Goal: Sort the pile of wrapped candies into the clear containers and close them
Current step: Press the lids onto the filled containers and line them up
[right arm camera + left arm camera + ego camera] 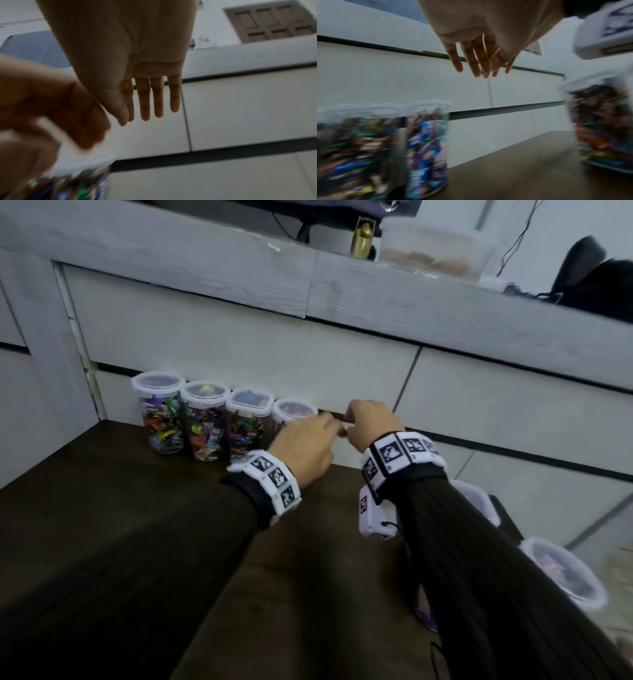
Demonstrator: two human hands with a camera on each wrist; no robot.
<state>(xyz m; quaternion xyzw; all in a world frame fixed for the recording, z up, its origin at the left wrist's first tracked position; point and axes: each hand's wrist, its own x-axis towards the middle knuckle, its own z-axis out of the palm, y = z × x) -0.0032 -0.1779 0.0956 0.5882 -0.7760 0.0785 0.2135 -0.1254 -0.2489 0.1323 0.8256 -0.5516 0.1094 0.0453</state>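
Fingers of the left hand are seen extended and loosely together in the left wrist view, with nothing held; fingers of the right hand are likewise straight and slightly apart, empty. Both hands are held above the fourth container, which stands at the far edge of the dark surface, last in a row of four pressed side by side against the pale cabinet front. The other three containers in that row are seen lidded and filled with wrapped candies. Whether the fourth lid is touched cannot be told, since the pictures are blurred there. Two more lidded containers are visible past the surface's right edge, behind the right sleeve. No loose pile is visible, so the sorting is judged nearly complete.

Each container is expected to feel moderately light but top-heavy: thin clear plastic walls that would flex and slip under a squeeze. A firmer hold would likely be had at the white rim, where the lid stiffens the body. Pressing evenly round the lid is judged the safest way to seat it without tipping the neighbours.
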